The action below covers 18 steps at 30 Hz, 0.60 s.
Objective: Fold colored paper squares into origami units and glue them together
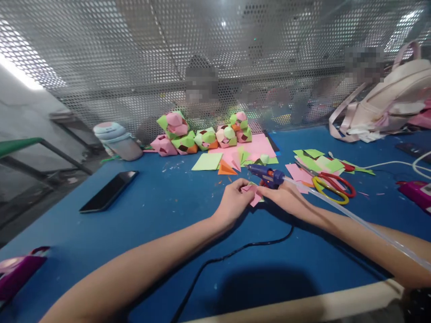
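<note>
My left hand and my right hand meet at the middle of the blue table, both pinching a small folded pink paper piece with a bit of green under it. A blue glue gun with a long clear glue stick lies just beyond my right hand, touching or nearly touching it. Its black cord runs back toward me under my arms.
Folded pink and green paper balls line the mesh screen. Loose paper sheets, scissors, a black phone, a bottle, a pink backpack and pink devices lie around. People sit behind the screen.
</note>
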{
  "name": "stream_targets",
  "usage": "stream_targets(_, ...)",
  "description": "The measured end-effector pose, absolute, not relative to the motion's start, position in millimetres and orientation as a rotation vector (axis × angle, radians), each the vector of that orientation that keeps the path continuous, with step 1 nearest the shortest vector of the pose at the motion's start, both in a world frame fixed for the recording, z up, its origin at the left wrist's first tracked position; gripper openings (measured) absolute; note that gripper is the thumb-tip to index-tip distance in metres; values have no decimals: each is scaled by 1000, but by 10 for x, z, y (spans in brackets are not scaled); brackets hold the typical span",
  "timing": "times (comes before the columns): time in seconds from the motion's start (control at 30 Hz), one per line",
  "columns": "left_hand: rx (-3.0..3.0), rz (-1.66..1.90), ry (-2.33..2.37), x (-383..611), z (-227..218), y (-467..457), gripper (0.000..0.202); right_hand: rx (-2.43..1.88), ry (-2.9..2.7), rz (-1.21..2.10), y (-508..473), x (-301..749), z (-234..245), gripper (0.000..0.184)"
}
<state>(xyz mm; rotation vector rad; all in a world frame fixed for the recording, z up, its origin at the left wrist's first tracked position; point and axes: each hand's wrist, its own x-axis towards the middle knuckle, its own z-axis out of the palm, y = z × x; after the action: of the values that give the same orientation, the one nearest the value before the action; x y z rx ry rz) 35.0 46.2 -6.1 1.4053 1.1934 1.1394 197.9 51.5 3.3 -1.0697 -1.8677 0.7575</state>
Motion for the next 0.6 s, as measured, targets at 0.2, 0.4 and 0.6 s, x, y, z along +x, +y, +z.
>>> stream_targets(0.2,1278,1097,1086,414,-92,466,19,-1274,-1802,684,542,1982,-81,18)
stream_targets(0.4,1230,1118,980,374,-113,451,24,-1332,-1792,573,539,1929,-101,16)
stream_targets(0.6,1222,1193,1074,314,-177,511,17,-1285,-1801,601,515,2007,-66,19)
